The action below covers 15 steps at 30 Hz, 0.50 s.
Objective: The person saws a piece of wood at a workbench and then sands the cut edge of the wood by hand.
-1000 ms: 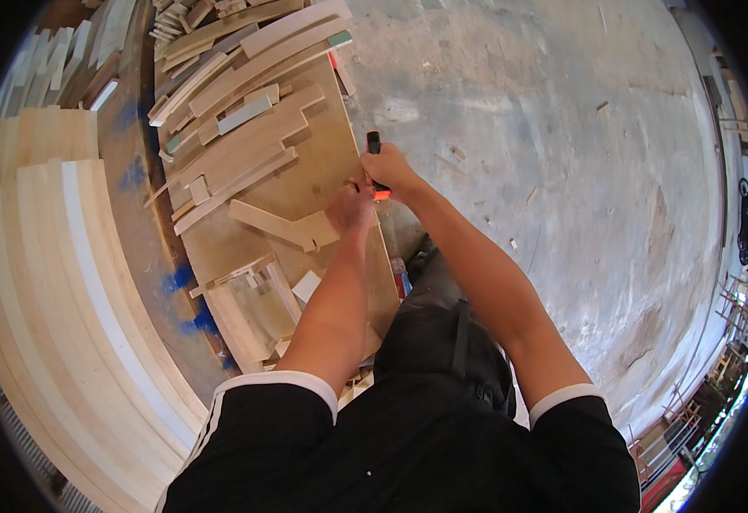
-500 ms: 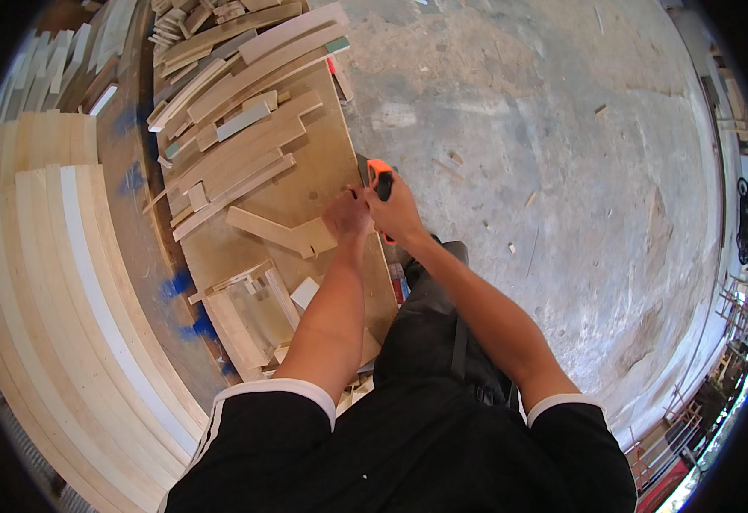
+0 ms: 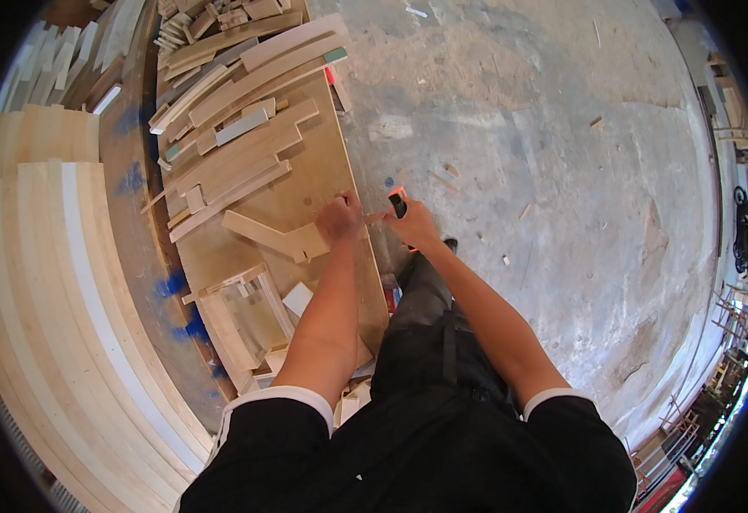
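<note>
Beside the counter, an orange-and-black tool, best held steady, is clasped by the right grip; what the left grip holds cannot be told.

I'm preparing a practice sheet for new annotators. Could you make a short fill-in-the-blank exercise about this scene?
1. The orange-and-black handheld tool is held in the person's ____.
2. The person's left hand is near the ____ edge, as pictured, of the brown wooden tabletop.
3. The black short sleeves end in ____ trim.
4. The paint-like stains left of the tabletop are ____ in colour.

Missing words: right hand; right; white; blue.
</note>
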Available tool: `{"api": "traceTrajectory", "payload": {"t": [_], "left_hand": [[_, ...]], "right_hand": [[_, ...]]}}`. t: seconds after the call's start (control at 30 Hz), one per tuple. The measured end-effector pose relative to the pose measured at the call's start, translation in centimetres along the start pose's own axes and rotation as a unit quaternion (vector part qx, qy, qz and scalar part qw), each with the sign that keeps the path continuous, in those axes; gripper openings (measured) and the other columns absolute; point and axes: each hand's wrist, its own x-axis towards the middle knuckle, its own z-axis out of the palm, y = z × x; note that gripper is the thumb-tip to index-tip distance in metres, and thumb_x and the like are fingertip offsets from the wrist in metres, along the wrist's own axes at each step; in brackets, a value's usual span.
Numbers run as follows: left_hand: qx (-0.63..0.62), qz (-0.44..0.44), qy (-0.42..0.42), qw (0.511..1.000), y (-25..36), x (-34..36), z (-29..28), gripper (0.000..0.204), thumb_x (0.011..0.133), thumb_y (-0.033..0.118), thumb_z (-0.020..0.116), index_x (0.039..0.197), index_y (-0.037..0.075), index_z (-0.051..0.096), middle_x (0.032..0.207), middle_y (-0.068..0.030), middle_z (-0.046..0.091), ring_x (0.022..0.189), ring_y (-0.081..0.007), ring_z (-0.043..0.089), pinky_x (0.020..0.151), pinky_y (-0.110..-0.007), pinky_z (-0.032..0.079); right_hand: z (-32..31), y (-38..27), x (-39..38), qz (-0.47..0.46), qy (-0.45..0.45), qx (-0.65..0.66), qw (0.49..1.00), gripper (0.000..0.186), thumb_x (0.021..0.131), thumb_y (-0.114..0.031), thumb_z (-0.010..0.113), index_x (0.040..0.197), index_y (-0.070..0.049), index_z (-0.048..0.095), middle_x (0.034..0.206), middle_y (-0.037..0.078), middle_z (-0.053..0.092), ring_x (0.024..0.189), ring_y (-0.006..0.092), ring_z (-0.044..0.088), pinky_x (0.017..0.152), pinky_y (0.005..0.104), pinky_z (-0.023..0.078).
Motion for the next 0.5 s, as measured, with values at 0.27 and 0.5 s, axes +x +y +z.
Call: {"api": "traceTrajectory", "payload": {"t": [0.27, 0.5], "left_hand": [[-0.01, -0.001, 0.06, 0.998, 0.0, 0.7, 1.0, 0.048, 0.091, 0.038, 0.046, 0.074, 0.002, 0.072, 0.069, -0.0214, 0.066, 0.063, -0.0397, 0.066, 0.06, -0.049, 0.052], [-0.07, 0.012, 0.142, 0.987, -3.0, 3.5, -2.6, 0.046, 0.091, 0.039, 0.05, 0.069, 0.004, 0.07, 0.067, -0.0201, 0.064, 0.064, -0.0393, 0.065, 0.06, -0.048, 0.051]], "right_hand": [[3.6, 4.3, 3.1, 0.044, -0.068, 0.251, 0.965, 0.025, 0.081, -0.018, 0.076, 0.094, -0.001, 0.063, 0.064, 0.003, 0.059, 0.042, 0.0132, 0.053, 0.039, 0.0302, 0.045], [2.9, 1.4, 2.9, -0.02, -0.067, 0.236, 0.969, 0.018, 0.084, -0.01, 0.07, 0.098, -0.003, 0.061, 0.074, 0.003, 0.063, 0.046, 0.0106, 0.053, 0.042, 0.029, 0.045]]}}
